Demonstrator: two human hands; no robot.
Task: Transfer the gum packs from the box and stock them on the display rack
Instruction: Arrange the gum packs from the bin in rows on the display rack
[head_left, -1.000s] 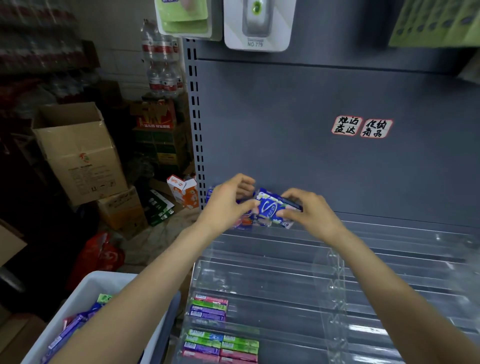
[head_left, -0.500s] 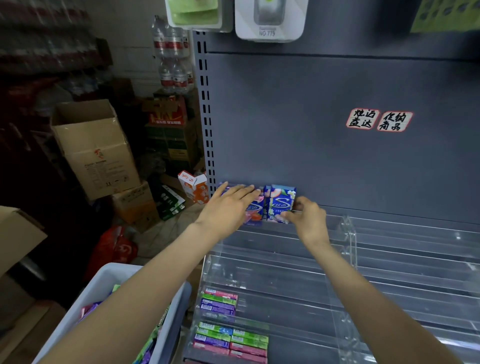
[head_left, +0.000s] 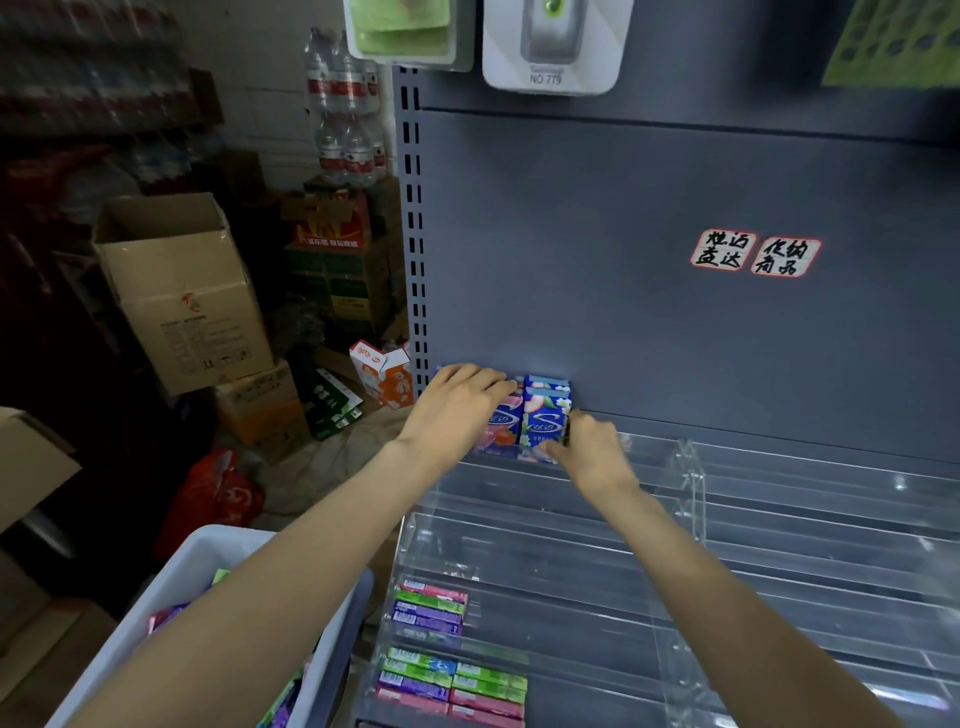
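Blue gum packs (head_left: 545, 415) with a white S logo stand upright at the left end of the top tier of the clear acrylic display rack (head_left: 691, 525), against the grey back panel. My left hand (head_left: 462, 410) lies flat over the left packs, fingers straight. My right hand (head_left: 592, 452) pinches the lower right corner of the rightmost pack. Thin gum sticks (head_left: 452, 670) in green, purple and pink lie on the rack's lower tiers. The white box (head_left: 208, 561) at lower left holds more gum packs, largely hidden by my left forearm.
The grey shelving panel (head_left: 649, 312) carries two handwritten labels (head_left: 753, 254). Left of the rack stand cardboard boxes (head_left: 182, 291), bottled water (head_left: 345, 130), an orange carton (head_left: 382, 374) and a red bag (head_left: 218, 493) on the floor. Packaged goods (head_left: 553, 41) hang above.
The blue pack went from tilted between both hands to standing upright on the top tier. My left hand flattened over the left packs; my right hand dropped to the pack's lower right corner.
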